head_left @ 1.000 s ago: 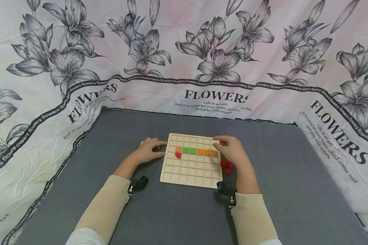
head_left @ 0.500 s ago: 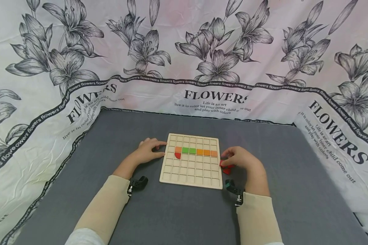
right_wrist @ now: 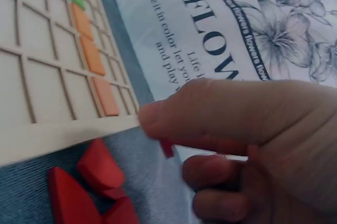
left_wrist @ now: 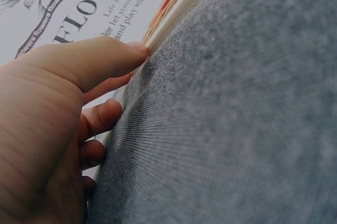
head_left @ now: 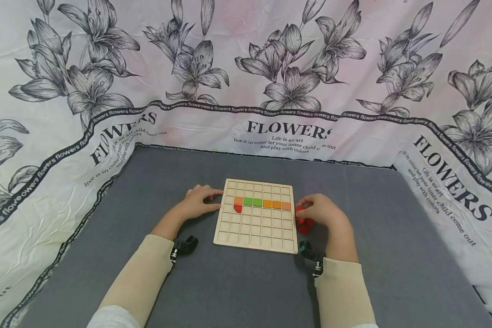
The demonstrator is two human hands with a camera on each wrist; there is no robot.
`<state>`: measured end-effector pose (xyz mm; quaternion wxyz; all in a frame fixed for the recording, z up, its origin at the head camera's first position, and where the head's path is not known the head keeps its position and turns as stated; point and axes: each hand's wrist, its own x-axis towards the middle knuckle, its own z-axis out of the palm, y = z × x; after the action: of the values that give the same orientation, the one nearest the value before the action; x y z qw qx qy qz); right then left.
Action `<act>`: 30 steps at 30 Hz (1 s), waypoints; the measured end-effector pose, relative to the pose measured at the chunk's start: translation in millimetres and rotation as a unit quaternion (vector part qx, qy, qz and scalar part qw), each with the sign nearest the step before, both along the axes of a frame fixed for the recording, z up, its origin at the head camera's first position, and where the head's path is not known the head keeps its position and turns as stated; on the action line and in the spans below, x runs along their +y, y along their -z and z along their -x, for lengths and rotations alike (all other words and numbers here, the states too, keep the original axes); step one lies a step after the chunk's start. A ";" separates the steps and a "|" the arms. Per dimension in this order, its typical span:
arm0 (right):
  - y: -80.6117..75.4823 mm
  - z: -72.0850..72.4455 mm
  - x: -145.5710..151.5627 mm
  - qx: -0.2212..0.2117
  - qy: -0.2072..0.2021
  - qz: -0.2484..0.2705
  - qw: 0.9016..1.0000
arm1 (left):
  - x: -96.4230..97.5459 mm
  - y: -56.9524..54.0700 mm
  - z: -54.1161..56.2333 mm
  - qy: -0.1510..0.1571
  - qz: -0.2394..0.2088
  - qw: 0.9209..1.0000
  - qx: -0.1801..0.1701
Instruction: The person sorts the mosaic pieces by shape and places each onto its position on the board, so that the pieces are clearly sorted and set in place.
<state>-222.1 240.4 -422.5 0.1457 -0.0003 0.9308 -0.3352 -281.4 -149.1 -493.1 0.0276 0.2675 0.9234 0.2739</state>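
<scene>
A: Right hand (head_left: pixel 323 212) first. What were its fingers doing?

B: Pinched nearly closed: a red piece (right_wrist: pixel 167 149) between thumb and forefinger, only a sliver of it showing. It was held just beside the right edge of the wooden board (head_left: pixel 254 228); whether it touched, could not tell.

A: Left hand (head_left: pixel 194 202)?

B: Thumb and forefinger extended, a clear gap between them, tips against the board's left edge. Other fingers loosely bent.

A: Below the right hand?

B: Loose red pieces (right_wrist: pixel 101 166), at least three, bunched on the table (head_left: pixel 238 287) near the board.

A: On the grid?

B: One row, left to right: orange tile (head_left: pixel 238 200), two green tiles (head_left: pixel 248 201), three more orange ones, the last paler. A rounded red tile (head_left: pixel 238 208) sat directly under the first orange.

A: Farther out?

B: Beige sleeves (head_left: pixel 143 269); beyond the table, a pale cloth (head_left: pixel 205 125) printed with flowers.
</scene>
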 end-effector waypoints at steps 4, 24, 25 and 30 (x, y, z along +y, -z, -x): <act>-5.3 2.5 -1.2 0.044 0.012 -0.004 0.999 | 0.1 -0.8 -0.8 -0.001 0.001 1.000 -0.001; -3.6 5.6 -43.5 0.100 0.013 0.161 0.982 | 1.2 0.0 -1.5 -0.004 -0.005 1.000 0.004; -2.4 5.7 -47.1 0.097 0.007 0.169 0.981 | 1.2 -0.1 -1.5 -0.003 -0.005 1.000 0.004; 5.0 6.6 -67.3 0.105 -0.024 0.156 0.982 | 1.5 -0.3 -1.6 -0.002 -0.003 1.000 0.004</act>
<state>-228.7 173.0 -427.4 0.0536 -0.0808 0.8770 -0.4707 -279.8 -147.6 -492.9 0.0224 0.2669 0.9233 0.2752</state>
